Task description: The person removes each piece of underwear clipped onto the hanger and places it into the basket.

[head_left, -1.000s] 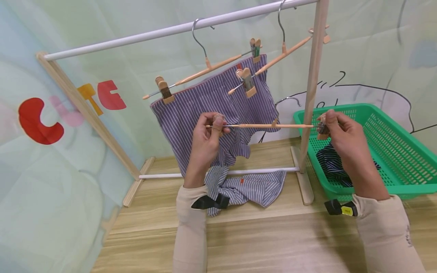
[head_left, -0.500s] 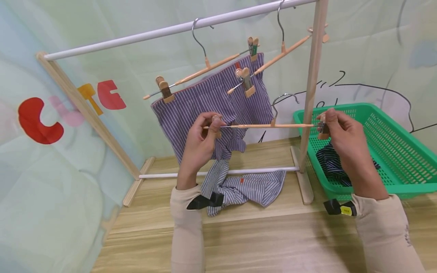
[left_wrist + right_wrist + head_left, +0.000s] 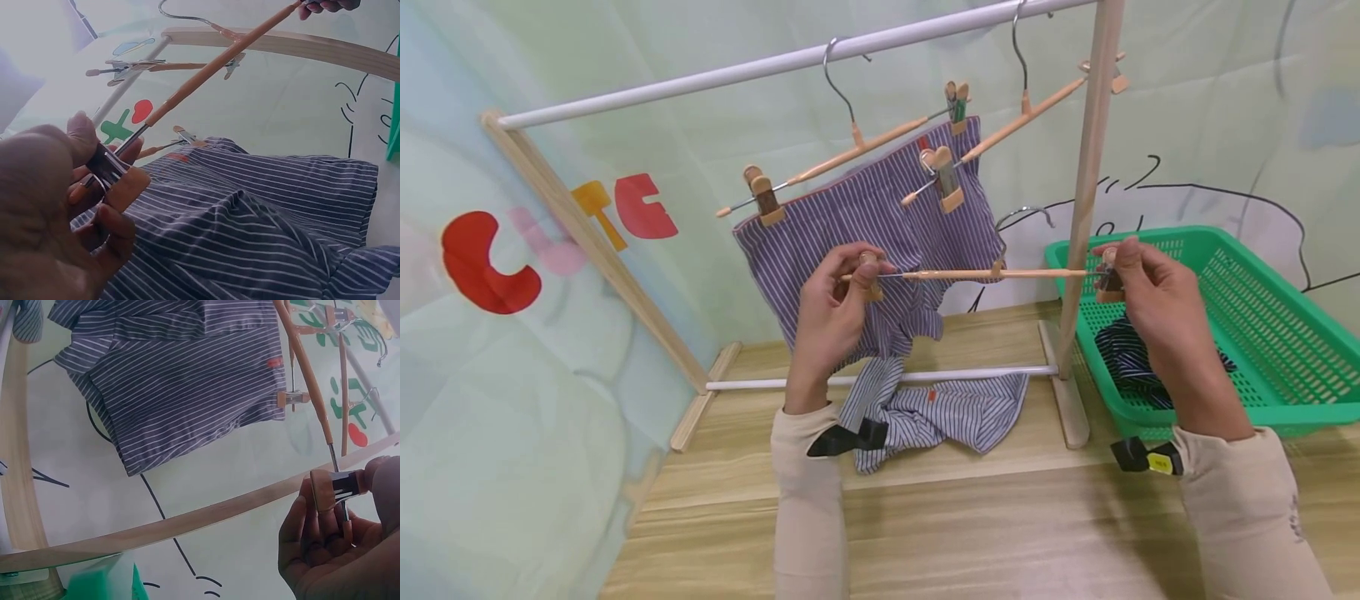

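Observation:
Between both hands a clip hanger [image 3: 962,274] is held level in front of the rack, its hook pointing up and right. My left hand [image 3: 833,312] pinches the clip at its left end; that clip [image 3: 128,187] shows beside the thumb in the left wrist view. My right hand [image 3: 1168,308] pinches the right-end clip [image 3: 331,487]. Behind the left hand, striped shorts [image 3: 865,208] hang from another clip hanger [image 3: 857,150] on the rack. A third hanger [image 3: 1022,121], with bare clips, hangs to the right. No garment is on the held hanger.
The rack has a white top rail [image 3: 700,79] and wooden posts [image 3: 1093,150]. A light striped garment [image 3: 955,412] lies crumpled on the wooden table [image 3: 970,533] by the lower rail. A green basket [image 3: 1285,317] at right contains a dark striped garment [image 3: 1127,358].
My left hand has shifted slightly left along with its clip, and the space between the hands has widened a little. The right hand is nearly still. The hanger's hook has tipped slightly left.

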`<state>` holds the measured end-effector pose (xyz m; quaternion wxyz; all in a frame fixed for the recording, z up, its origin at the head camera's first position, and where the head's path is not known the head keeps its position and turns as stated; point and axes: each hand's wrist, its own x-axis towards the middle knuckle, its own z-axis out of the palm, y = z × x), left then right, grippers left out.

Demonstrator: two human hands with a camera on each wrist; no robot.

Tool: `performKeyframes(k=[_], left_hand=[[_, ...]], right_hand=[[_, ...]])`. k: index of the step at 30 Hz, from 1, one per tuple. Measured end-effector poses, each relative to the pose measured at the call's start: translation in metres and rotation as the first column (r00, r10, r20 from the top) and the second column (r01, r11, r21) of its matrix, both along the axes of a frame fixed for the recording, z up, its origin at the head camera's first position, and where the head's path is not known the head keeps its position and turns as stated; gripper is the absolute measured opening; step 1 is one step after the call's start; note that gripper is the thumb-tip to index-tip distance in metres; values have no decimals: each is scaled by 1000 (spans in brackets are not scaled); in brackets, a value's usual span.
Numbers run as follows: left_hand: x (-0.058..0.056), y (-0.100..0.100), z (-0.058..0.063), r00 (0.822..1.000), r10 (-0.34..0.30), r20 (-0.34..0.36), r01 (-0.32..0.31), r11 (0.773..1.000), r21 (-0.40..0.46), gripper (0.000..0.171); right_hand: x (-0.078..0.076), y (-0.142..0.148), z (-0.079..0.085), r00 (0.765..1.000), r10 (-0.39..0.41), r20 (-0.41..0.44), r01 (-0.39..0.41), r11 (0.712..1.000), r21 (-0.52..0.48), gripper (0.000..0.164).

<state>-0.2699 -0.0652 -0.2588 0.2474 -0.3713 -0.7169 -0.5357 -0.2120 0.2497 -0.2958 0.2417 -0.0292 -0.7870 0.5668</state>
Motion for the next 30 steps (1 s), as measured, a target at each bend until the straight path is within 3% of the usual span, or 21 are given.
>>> performKeyframes(k=[6,13,19,27,30], left_hand=[[17,1,13,1000,8,-16,-7,1000,19,20],[19,-8,16,998,36,-50,-32,997,75,22],[20,-15,17,998,67,-21,-65,993,96,22],[0,-32,3,994,107,10,-107,985,132,23],[-1,-36,3,992,127,-2,-125,982,138,24]], right_hand=[[1,0,0,999,-2,-39,1,1000,-14,50],[0,1,-1,999,5,-54,-5,1000,-4,52],[0,-1,1,998,12,-60,-12,1000,14,58],[0,-2,1,999,16,-49,-14,999,33,62],[0,-2,1,999,23,-45,-22,999,30,61]])
